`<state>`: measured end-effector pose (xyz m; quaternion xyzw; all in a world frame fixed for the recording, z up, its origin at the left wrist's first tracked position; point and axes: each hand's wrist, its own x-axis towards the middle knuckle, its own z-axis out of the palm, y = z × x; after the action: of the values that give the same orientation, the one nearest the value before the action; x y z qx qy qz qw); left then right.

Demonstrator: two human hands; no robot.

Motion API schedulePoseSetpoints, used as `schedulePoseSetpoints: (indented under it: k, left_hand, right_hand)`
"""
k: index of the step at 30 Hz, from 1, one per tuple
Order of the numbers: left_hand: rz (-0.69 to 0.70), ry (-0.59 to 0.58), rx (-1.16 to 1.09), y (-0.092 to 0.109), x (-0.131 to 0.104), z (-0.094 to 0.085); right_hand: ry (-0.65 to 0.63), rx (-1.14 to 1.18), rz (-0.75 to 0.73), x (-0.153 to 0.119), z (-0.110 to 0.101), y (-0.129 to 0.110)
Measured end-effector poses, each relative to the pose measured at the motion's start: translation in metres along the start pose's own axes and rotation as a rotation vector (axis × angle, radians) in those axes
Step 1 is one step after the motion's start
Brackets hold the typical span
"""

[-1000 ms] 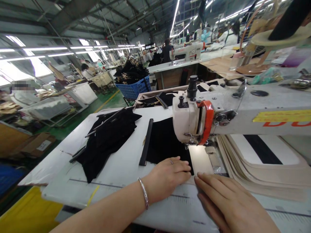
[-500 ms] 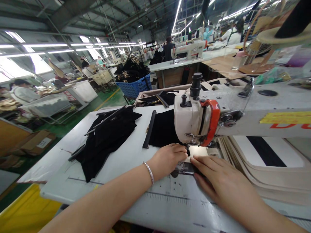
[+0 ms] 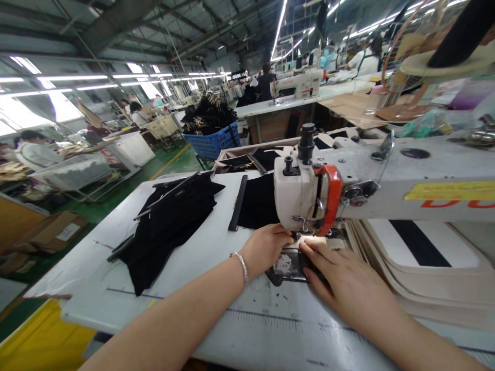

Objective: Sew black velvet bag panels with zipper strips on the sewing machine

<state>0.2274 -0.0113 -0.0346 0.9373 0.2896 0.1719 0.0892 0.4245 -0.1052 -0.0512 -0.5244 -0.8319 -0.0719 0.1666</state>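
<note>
A sewing machine [image 3: 296, 193] stands over the work, its needle area hidden in part by my fingers. Under the presser foot lies a small cream piece [image 3: 315, 240], joined or laid against a black fabric piece [image 3: 261, 198] with a dark strip [image 3: 238, 203] along its left edge. My left hand [image 3: 266, 250], a silver bangle at its wrist, is closed with its fingertips on the near edge of the black fabric by the foot. My right hand [image 3: 344, 270] lies flat, fingers stretched out, its fingertips pressing the cream piece just in front of the needle.
A pile of black fabric pieces [image 3: 170, 216] lies left on the white table [image 3: 204, 288]. Right, behind my hand, are stacked cream panels [image 3: 417, 283] with a black stripe. Beyond stand a box of parts [image 3: 232, 159] and a blue crate [image 3: 216, 139]. People work farther off.
Both hands have shifted slightly away from me, towards the needle. Less of the cream piece shows, and more of the metal plate before it. The view has moved a little.
</note>
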Motion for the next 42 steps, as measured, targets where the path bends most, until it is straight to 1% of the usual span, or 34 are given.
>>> schedulePoseSetpoints:
  k: [8, 22, 28, 32, 35, 38, 42]
  left_hand:
    - [-0.053, -0.007, -0.004, 0.003, 0.0, 0.001]
    - [-0.086, -0.012, -0.072, 0.002, -0.001, 0.002]
    - [-0.121, -0.014, -0.055, 0.004, 0.003, -0.001]
    - [-0.12, 0.005, -0.039, 0.001, 0.001, 0.0]
    - [-0.072, 0.038, -0.054, -0.004, -0.002, 0.006]
    - [-0.025, 0.101, -0.11, -0.009, -0.005, 0.013]
    - [-0.013, 0.135, -0.143, -0.007, -0.006, 0.014]
  right_hand:
    - [0.009, 0.027, 0.017, -0.002, 0.002, -0.002]
    - [-0.016, 0.036, 0.047, -0.002, 0.001, -0.004]
    - [-0.009, 0.035, 0.052, 0.0, 0.001, -0.004]
    - [-0.008, 0.04, 0.05, 0.0, 0.001, -0.004]
    - [0.0, 0.044, 0.036, -0.001, 0.001, -0.004]
    - [-0.003, 0.044, 0.029, -0.002, 0.001, -0.006]
    - [0.015, 0.032, 0.023, -0.005, 0.0, -0.009]
